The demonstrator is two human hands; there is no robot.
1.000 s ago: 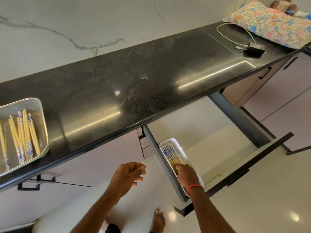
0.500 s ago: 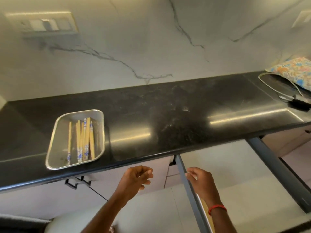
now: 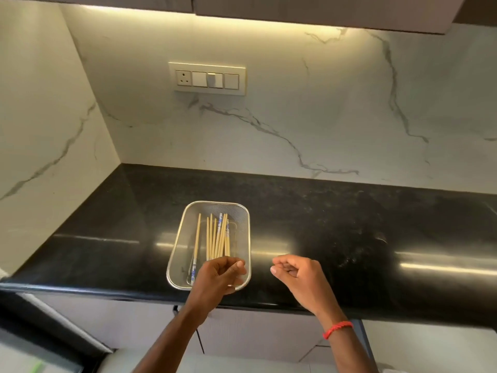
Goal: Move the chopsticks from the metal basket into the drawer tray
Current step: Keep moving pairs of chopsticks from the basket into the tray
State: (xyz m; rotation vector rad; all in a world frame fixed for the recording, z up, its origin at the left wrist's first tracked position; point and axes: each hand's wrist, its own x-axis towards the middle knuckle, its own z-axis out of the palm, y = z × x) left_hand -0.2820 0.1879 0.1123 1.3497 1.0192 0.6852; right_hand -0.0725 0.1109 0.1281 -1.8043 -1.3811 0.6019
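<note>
A rectangular metal mesh basket point(image 3: 180, 238) stands on the black countertop point(image 3: 349, 224) near its front edge. Several pale wooden chopsticks point(image 3: 215, 238) with blue-patterned ends lie flat in it, lengthwise. My left hand point(image 3: 217, 275) hovers over the basket's near end, its fingers loosely curled at the near tips of the chopsticks, which it hides. My right hand point(image 3: 298, 275), with a red thread on its wrist, floats just right of the basket, loosely curled and holding nothing. The drawer and its tray are out of view.
A marble wall rises behind and to the left of the counter, with a switch plate point(image 3: 207, 78) on it. Upper cabinets hang overhead. Pale cabinet fronts point(image 3: 255, 332) sit under the counter's edge.
The view has swung up and left from the open drawer to the basket. My right hand has left the drawer tray, and both hands have risen to the counter, the left reaching the basket.
</note>
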